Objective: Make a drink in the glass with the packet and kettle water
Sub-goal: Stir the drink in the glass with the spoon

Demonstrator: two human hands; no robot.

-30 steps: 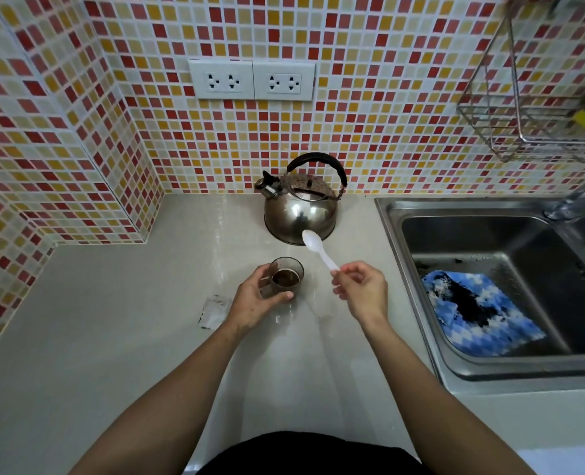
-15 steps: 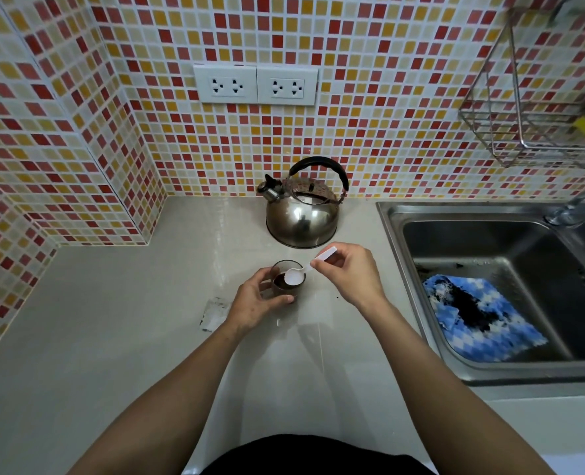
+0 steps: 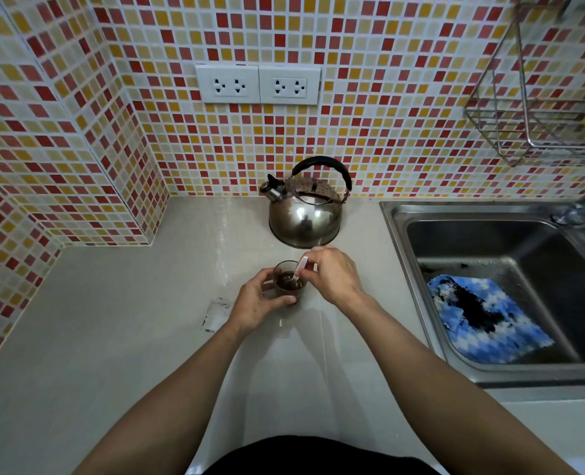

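Two hands work at one small glass (image 3: 288, 282) on the pale counter (image 3: 112, 337), just in front of the steel kettle (image 3: 305, 214). The left hand (image 3: 255, 303) is curled around the glass, thumb on the near side and fingers on the far left side. The right hand (image 3: 332, 272) pinches a white spoon (image 3: 299, 269); its bowl end is down in the dark liquid, and its long axis leans up toward the right. A torn packet (image 3: 215, 313) lies flat beside the left wrist
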